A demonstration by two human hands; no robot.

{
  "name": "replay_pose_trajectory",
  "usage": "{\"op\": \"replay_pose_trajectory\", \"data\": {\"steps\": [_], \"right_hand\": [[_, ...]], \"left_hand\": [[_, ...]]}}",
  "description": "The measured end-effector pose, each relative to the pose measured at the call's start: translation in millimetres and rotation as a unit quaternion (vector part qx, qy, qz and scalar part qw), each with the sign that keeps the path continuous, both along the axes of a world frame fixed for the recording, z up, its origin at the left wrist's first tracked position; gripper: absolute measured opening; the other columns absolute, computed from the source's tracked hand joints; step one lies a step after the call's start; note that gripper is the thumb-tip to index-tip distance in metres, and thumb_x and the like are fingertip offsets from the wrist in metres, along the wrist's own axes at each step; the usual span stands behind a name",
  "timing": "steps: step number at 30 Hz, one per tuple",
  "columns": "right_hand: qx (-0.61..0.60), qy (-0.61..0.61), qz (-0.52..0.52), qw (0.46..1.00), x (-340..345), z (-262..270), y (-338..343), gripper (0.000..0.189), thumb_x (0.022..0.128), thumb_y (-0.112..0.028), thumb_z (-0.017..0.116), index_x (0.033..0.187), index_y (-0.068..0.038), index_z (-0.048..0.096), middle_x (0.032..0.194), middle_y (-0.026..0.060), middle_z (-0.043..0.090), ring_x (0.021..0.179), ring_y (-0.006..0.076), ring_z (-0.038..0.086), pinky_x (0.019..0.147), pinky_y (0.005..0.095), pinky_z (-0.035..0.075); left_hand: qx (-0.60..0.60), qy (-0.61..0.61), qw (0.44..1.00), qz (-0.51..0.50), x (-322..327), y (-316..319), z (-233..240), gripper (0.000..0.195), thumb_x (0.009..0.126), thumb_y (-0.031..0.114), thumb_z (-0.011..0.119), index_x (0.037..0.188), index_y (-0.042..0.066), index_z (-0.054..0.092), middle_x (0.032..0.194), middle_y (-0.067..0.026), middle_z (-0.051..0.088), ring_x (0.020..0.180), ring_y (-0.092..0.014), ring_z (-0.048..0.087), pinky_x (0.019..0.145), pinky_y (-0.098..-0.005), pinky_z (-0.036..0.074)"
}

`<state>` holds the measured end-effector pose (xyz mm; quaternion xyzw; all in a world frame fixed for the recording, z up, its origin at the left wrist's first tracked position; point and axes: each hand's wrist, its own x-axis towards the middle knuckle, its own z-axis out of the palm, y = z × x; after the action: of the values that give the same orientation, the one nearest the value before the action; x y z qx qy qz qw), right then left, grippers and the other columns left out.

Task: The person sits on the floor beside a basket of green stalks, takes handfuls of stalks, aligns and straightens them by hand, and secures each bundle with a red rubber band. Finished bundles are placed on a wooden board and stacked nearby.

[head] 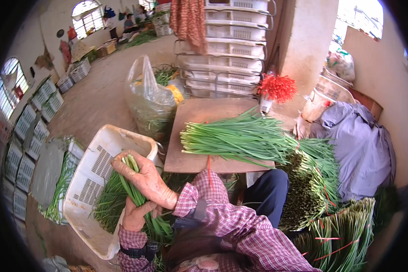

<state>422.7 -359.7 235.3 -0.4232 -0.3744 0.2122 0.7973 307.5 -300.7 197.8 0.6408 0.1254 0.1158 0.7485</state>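
Observation:
A small bunch of garlic chives [132, 185] is held between my two hands over the near side of a white plastic crate [85, 166]. My right hand [151, 180] is closed around its pale stem ends. Lower down, my left hand [136, 216] grips the green leaves, its fingers partly hidden behind them. Loose chives [110, 204] lie inside the crate. On the brown board [187, 165] in front of me rests a large pile of chives [231, 136], cut ends to the left. A red tie [209, 166] hangs over the board's near edge.
Tied chive bundles [309, 190] are heaped to my right, beside a grey-purple cloth [357, 146]. Stacked white crates [234, 47] stand behind the board. A clear plastic bag [148, 98] sits left of them. Red ties [278, 87] fill a container by the pillar. People work far back.

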Motion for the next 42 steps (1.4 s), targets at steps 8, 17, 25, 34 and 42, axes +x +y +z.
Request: {"op": "replay_pose_trajectory", "data": {"steps": [8, 17, 25, 34, 42], "right_hand": [[0.001, 0.042, -0.075, 0.996, 86, -10, -39, 0.038, 0.098, -0.043, 0.045, 0.093, -0.006, 0.055, 0.065, 0.0002, 0.048, 0.058, 0.0140, 0.045, 0.056, 0.0291, 0.039], [-0.106, -0.377, -0.050, 0.919, 14, 8, -47, 0.088, 0.082, -0.040, 0.068, 0.146, -0.006, 0.019, 0.122, 0.0276, 0.047, 0.112, 0.0431, 0.049, 0.094, 0.0475, 0.041], [-0.243, -0.602, -0.329, 0.685, 107, 40, -138, 0.056, 0.089, -0.041, 0.058, 0.132, -0.008, 0.043, 0.079, 0.0112, 0.066, 0.053, 0.0219, 0.063, 0.044, 0.0338, 0.051], [-0.418, -0.560, -0.323, 0.639, 212, -12, -226, 0.038, 0.088, -0.037, 0.061, 0.108, -0.005, 0.056, 0.073, 0.0173, 0.064, 0.068, 0.0357, 0.064, 0.059, 0.0435, 0.049], [-0.431, -0.555, -0.237, 0.670, 249, -59, -196, 0.040, 0.089, -0.042, 0.057, 0.109, -0.007, 0.057, 0.073, 0.0165, 0.064, 0.067, 0.0355, 0.063, 0.060, 0.0438, 0.049]], "left_hand": [[0.095, 0.041, 0.991, 0.085, -14, 7, -5, 0.020, 0.086, 0.013, 0.061, 0.097, -0.004, 0.057, 0.061, -0.0027, 0.049, 0.048, -0.010, 0.045, 0.045, -0.0246, 0.036], [-0.183, -0.346, 0.908, 0.153, 51, -12, 65, 0.010, 0.101, 0.019, 0.043, 0.100, 0.010, 0.044, 0.078, 0.0016, 0.033, 0.074, -0.010, 0.033, 0.071, -0.0257, 0.035], [-0.191, -0.358, 0.914, -0.028, 132, -41, 63, 0.057, 0.096, 0.037, 0.052, 0.140, 0.006, 0.034, 0.130, -0.0139, 0.050, 0.129, -0.027, 0.042, 0.106, -0.0363, 0.034], [0.101, -0.233, 0.954, 0.158, 176, 1, 4, 0.056, 0.089, 0.020, 0.064, 0.137, 0.004, 0.040, 0.133, -0.0097, 0.051, 0.125, -0.021, 0.045, 0.107, -0.0356, 0.031], [0.561, -0.204, 0.802, 0.033, 225, -22, 9, 0.074, 0.075, 0.027, 0.075, 0.138, 0.006, 0.042, 0.138, -0.0162, 0.044, 0.131, -0.032, 0.039, 0.110, -0.0463, 0.029]]}}
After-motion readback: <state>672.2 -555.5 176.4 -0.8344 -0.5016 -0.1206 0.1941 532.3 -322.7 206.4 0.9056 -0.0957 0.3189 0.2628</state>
